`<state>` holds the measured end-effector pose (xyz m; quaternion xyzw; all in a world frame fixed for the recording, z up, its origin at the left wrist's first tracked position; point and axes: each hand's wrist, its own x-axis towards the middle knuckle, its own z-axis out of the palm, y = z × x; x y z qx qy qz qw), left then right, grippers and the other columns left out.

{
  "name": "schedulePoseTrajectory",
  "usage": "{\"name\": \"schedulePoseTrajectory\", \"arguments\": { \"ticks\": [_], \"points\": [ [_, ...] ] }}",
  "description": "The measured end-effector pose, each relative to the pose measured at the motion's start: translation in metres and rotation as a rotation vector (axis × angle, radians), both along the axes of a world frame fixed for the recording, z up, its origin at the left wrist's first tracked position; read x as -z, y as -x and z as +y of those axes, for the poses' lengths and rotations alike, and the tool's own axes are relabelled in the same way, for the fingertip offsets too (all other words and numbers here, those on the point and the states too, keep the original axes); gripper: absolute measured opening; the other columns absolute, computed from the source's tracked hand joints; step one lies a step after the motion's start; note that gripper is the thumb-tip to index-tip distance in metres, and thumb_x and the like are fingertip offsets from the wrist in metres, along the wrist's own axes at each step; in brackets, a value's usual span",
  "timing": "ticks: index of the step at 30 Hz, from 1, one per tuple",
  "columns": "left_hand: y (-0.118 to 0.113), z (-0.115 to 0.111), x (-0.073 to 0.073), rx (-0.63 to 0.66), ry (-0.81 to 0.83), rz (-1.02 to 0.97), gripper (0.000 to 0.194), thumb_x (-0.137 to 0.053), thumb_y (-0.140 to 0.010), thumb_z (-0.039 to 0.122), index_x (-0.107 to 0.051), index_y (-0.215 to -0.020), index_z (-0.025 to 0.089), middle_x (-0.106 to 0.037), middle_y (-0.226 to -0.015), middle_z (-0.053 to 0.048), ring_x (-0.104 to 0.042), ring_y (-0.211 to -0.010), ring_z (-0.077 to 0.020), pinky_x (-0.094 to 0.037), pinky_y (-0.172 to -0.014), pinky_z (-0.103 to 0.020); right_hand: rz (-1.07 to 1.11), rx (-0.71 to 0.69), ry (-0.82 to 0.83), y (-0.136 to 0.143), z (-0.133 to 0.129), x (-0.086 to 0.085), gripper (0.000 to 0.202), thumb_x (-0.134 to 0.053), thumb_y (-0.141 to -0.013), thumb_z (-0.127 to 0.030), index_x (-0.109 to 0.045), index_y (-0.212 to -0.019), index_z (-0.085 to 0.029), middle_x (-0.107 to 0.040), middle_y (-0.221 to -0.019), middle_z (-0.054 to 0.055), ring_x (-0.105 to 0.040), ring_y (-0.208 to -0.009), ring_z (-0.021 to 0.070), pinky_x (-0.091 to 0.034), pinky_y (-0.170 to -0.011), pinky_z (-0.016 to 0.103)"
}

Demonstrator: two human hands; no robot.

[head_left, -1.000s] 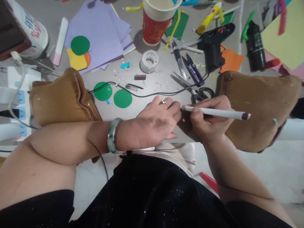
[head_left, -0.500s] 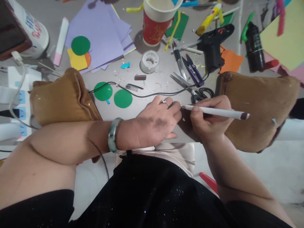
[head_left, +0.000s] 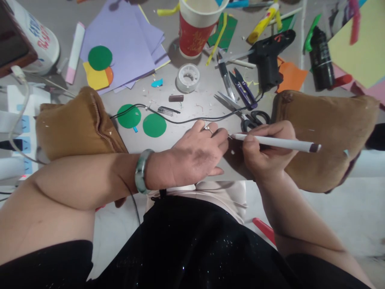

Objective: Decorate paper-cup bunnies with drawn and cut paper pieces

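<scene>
My right hand (head_left: pixel 269 150) is closed around a white marker (head_left: pixel 275 141) with a dark brown end plug. The marker's tip points left and meets the fingertips of my left hand (head_left: pixel 197 154). That hand is turned back up, its fingers curled in toward the tip. Whatever they pinch is hidden beneath them. A dark brown marker cap (head_left: pixel 176 98) lies apart on the table. Two green paper circles, one of them the nearer circle (head_left: pixel 154 125), rest left of my left hand. Black-handled scissors (head_left: pixel 254 119) lie just beyond my right hand.
A black cable (head_left: pixel 195 120) crosses the table beyond my hands. Brown cushions flank me, a left cushion (head_left: pixel 75 128) and a right cushion (head_left: pixel 325 140). Farther back are a tape roll (head_left: pixel 188 78), a red paper cup (head_left: pixel 194 36), a glue gun (head_left: pixel 267 60) and purple paper (head_left: pixel 120 44).
The marker's rear end has swung slightly right and down, with its tip still at my left fingertips. My left hand keeps its pose. The whole view has shifted a little.
</scene>
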<state>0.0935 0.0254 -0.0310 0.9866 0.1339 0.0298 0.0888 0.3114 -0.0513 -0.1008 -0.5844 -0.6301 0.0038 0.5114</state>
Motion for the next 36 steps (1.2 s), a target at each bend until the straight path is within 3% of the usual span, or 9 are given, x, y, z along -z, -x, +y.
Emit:
{"name": "schedulePoseTrajectory", "arguments": {
  "ticks": [13,19,26,36],
  "points": [
    [0.002,-0.001,-0.003,-0.002,-0.017,0.013,0.047,-0.074,-0.103,0.053,-0.075,-0.131,0.015,-0.072,-0.138,-0.017,-0.06,-0.119,-0.0328,-0.038,-0.097,-0.044,-0.086,0.085,0.072,0.004,-0.002,-0.01,0.026,-0.072,-0.091,-0.048,-0.062,-0.08,-0.027,-0.069,-0.069,0.0,-0.063,-0.055,0.0179,-0.05,-0.046,0.032],
    [0.002,-0.001,-0.002,0.0,-0.018,-0.006,0.052,-0.078,-0.1,0.054,-0.074,-0.133,0.013,-0.071,-0.137,-0.018,-0.06,-0.119,-0.0336,-0.035,-0.099,-0.044,-0.096,0.03,0.042,0.006,-0.002,-0.015,0.018,-0.074,-0.091,-0.039,-0.064,-0.083,-0.027,-0.07,-0.071,0.0,-0.066,-0.055,0.0188,-0.05,-0.045,0.032],
    [0.004,-0.001,-0.001,0.001,-0.02,-0.012,0.052,-0.077,-0.101,0.054,-0.074,-0.133,0.013,-0.071,-0.137,-0.018,-0.06,-0.119,-0.0336,-0.036,-0.098,-0.044,-0.019,0.043,0.161,0.003,-0.007,-0.01,0.026,-0.074,-0.095,-0.05,-0.063,-0.084,-0.029,-0.073,-0.072,0.001,-0.071,-0.058,0.0234,-0.054,-0.048,0.037],
    [0.002,-0.001,-0.003,0.006,0.008,0.012,0.056,-0.08,-0.099,0.053,-0.073,-0.138,0.013,-0.07,-0.139,-0.019,-0.061,-0.12,-0.0351,-0.035,-0.1,-0.045,-0.027,-0.008,0.102,0.003,-0.004,-0.01,0.019,-0.076,-0.093,-0.042,-0.063,-0.088,-0.029,-0.071,-0.072,-0.001,-0.068,-0.055,0.0215,-0.051,-0.046,0.036]
  ]
}}
